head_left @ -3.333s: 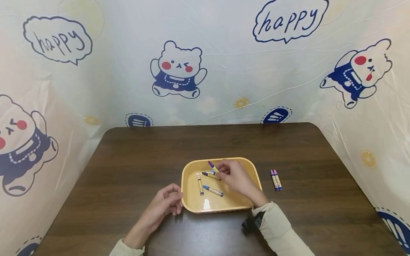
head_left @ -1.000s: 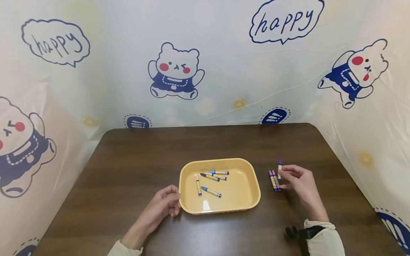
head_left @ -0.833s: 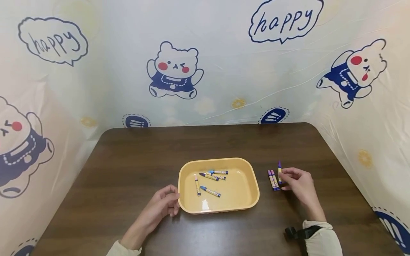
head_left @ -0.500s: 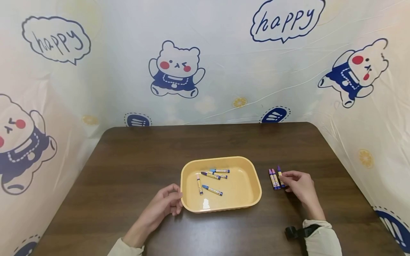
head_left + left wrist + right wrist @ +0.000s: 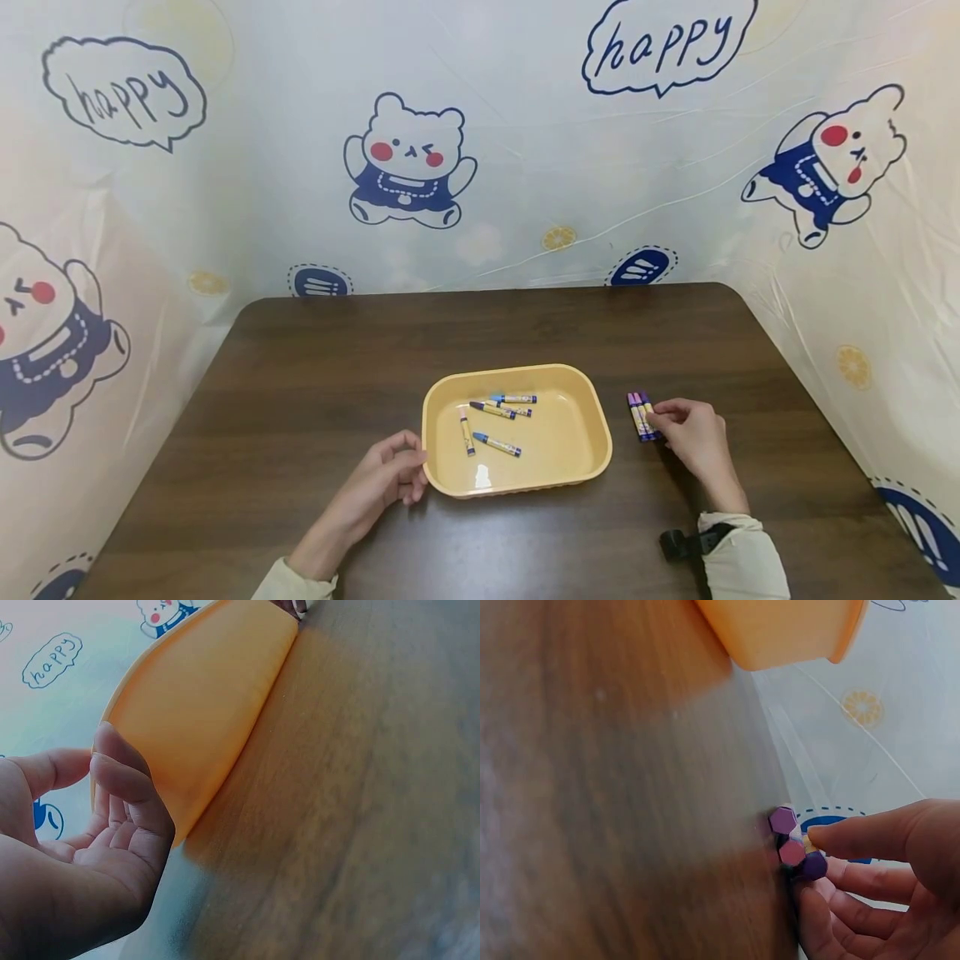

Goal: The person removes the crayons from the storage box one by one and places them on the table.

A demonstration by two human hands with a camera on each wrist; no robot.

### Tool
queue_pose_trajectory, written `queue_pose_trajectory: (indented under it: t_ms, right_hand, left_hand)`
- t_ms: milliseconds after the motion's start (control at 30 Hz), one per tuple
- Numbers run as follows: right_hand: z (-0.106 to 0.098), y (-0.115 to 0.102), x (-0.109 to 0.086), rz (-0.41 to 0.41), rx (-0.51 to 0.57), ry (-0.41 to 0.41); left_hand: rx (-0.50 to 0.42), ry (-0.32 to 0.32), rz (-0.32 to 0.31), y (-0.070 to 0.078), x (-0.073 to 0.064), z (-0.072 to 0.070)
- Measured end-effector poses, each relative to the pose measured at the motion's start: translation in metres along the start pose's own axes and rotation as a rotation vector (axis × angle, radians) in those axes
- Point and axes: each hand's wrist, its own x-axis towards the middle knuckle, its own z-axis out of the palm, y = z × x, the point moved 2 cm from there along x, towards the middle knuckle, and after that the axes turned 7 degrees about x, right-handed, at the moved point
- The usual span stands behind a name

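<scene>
My left hand [image 5: 375, 492] pinches the left rim of a yellow tray [image 5: 566, 446]; in the left wrist view its thumb and fingers [image 5: 116, 769] meet at the rim. Several crayons lie scattered inside, among them a blue-tipped crayon [image 5: 497, 445] and a pale pink-tipped crayon [image 5: 467, 432]. Right of the tray, my right hand [image 5: 699, 437] holds a purple crayon [image 5: 814, 866] between thumb and fingers. It lies against two pinkish crayons [image 5: 637, 415] set side by side on the table. In the right wrist view their hexagonal ends sit close together. My fingers partly cover the purple one.
The dark wooden table [image 5: 337, 358] extends around the tray. A printed cloth [image 5: 525, 167] with bears hangs behind and on both sides. A black strap device [image 5: 693, 543] sits on the right wrist.
My right hand has carried the purple crayon out of the tray to the right and lowered it beside the two pinkish crayons, shifting slightly left. The left hand has stayed at the tray rim.
</scene>
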Motion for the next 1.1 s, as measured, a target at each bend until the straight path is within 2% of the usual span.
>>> queue_pose_trajectory:
  t_ms: [167,500,1100]
  right_hand:
    - [0.001,-0.003,-0.001,-0.014,-0.037,0.002]
    - [0.006,-0.006,-0.003,-0.043,-0.106,-0.058]
    - [0.018,-0.021,-0.009,-0.075,-0.165,-0.049]
  left_hand:
    - [0.003,0.014,-0.011,0.000,0.000,-0.001]
    - [-0.010,0.019,-0.026,-0.001,0.001,-0.001]
    - [-0.021,0.020,-0.036,-0.001,0.002,-0.002]
